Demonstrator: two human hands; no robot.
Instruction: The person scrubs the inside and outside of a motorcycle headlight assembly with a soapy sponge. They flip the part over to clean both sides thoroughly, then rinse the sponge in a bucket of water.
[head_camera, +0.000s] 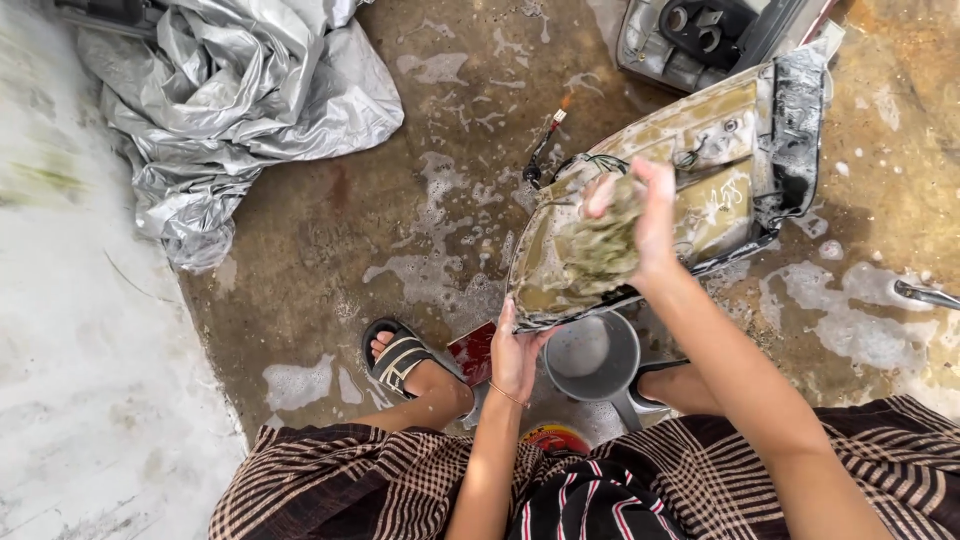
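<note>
A dirty, soapy vehicle body panel (700, 160) leans upright on the wet concrete in front of me. My left hand (517, 352) grips its lower near edge and steadies it. My right hand (640, 215) is closed on a wet, greenish scrubbing cloth (600, 245) pressed against the panel's face. A grey plastic scoop (592, 358) with soapy water stands just below the panel, between my feet.
A crumpled silver cover (240, 95) lies at the upper left. A small brush (545, 145) rests on the floor behind the panel. Soap foam patches spread over the concrete (430, 270). My sandalled left foot (400, 360) stands left of a red object (472, 350).
</note>
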